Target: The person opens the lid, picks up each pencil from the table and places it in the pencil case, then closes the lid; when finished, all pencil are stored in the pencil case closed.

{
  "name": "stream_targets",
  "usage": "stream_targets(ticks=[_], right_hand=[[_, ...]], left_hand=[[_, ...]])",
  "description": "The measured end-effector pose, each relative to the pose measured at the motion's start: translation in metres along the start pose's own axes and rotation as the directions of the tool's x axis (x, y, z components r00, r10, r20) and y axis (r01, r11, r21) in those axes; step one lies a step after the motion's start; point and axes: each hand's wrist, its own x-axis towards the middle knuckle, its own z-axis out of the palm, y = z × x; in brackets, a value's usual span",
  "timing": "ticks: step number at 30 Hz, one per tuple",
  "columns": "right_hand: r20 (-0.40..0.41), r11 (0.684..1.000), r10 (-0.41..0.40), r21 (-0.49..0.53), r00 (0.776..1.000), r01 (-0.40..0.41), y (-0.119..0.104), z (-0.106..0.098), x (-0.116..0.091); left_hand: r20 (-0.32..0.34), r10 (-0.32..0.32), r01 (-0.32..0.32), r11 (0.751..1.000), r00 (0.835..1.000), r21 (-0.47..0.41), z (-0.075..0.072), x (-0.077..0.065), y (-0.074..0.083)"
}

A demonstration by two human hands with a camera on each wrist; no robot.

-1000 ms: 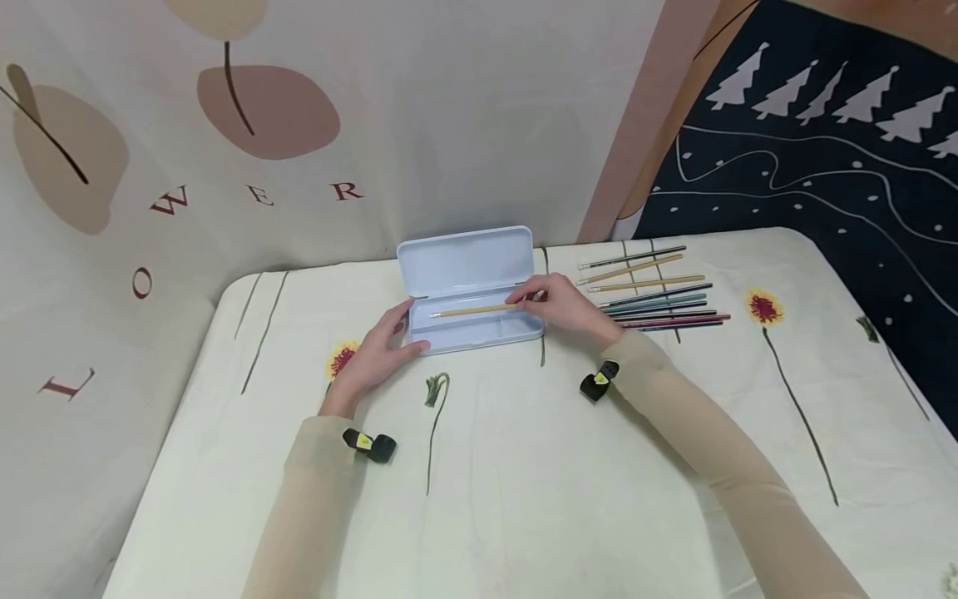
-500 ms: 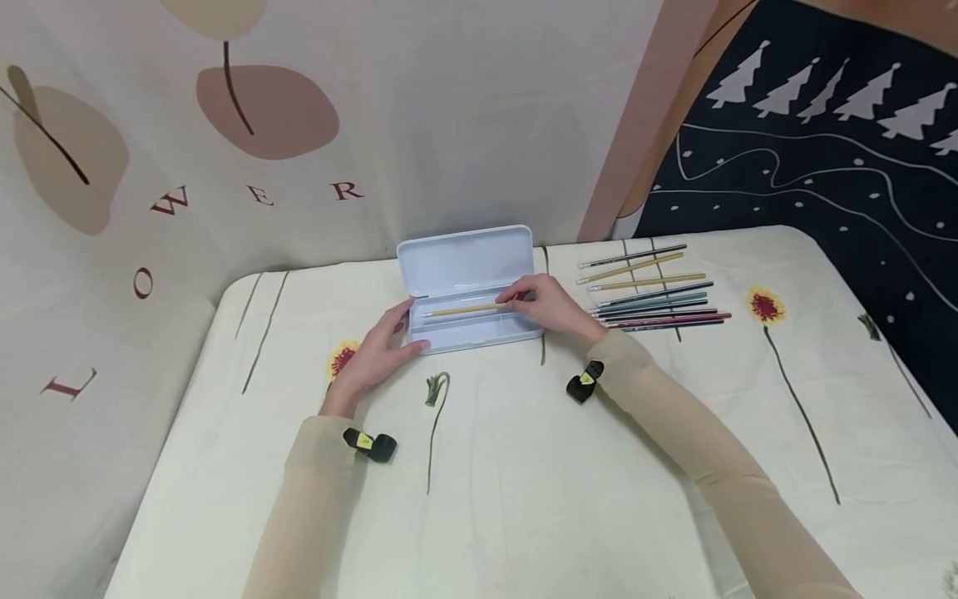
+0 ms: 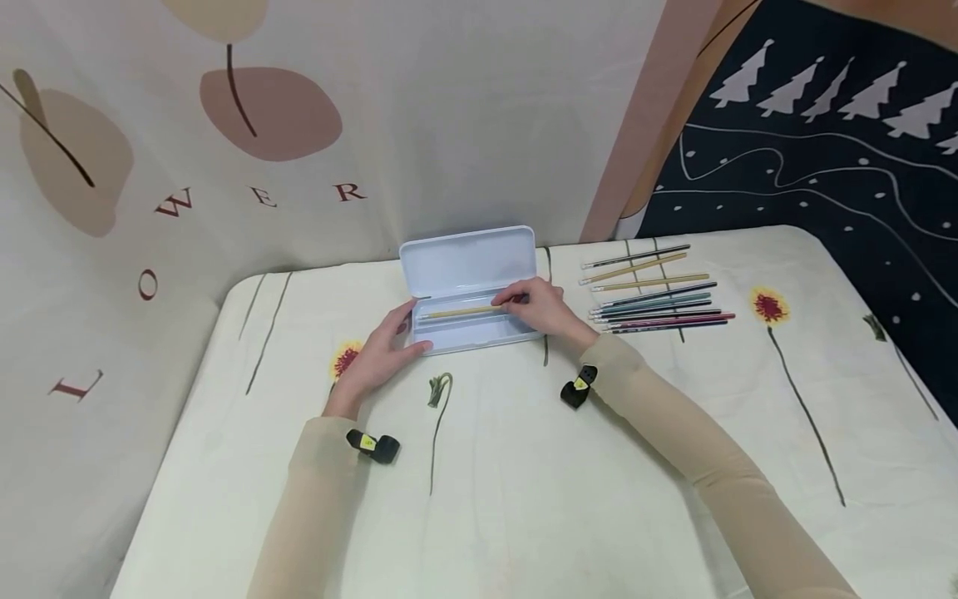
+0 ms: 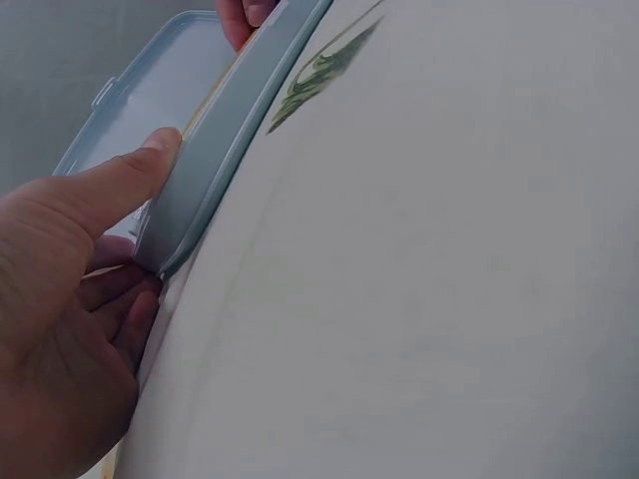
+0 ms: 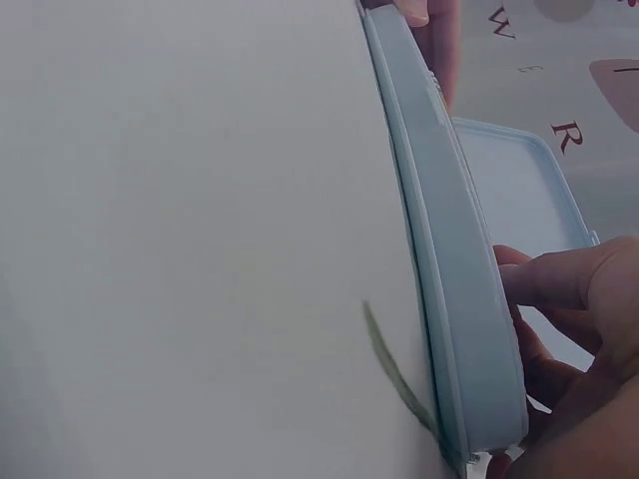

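Observation:
A light-blue pencil case (image 3: 471,337) lies with its lid (image 3: 470,259) raised at the far side of the table. My left hand (image 3: 380,353) holds its left end; in the left wrist view the thumb (image 4: 135,180) lies over the front rim and the fingers are at the corner. Inside the case, my right hand (image 3: 542,308) pinches a yellow pencil (image 3: 458,314) near its right end. The pencil lies lengthwise along the case's back compartment. In the right wrist view the fingers (image 5: 559,279) reach over the case's front wall, and the pencil is hidden.
Right of the case, several pencils lie in a loose fan: yellow pencils (image 3: 651,282), a teal pencil (image 3: 666,302), a dark red pencil (image 3: 696,319) and black ones. A patterned cloth wall (image 3: 479,125) rises behind the table (image 3: 486,499).
My right hand has slid a little to the left with the yellow pencil, which now lies farther left inside the case. The left hand stays at the case's left end.

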Motion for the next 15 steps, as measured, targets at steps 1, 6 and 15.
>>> stream_targets(ticks=[1, 6, 15], right_hand=[[0.002, 1.0, 0.004, 0.001, 1.0, -0.004, 0.0003, 0.0003, -0.0001], [0.025, 1.0, 0.011, -0.003, 1.0, -0.011, 0.0017, 0.0011, -0.0011], [0.062, 0.999, 0.03, -0.03, 0.998, -0.028, 0.001, 0.0017, -0.001]], left_hand=[[-0.001, 0.001, -0.001, 1.0, 1.0, 0.0, 0.0003, 0.0002, 0.0], [-0.004, 0.008, -0.008, 1.0, 1.0, 0.008, 0.0006, 0.0007, -0.0014], [-0.011, 0.007, -0.007, 1.0, 1.0, 0.015, 0.0008, -0.0002, -0.0016]])
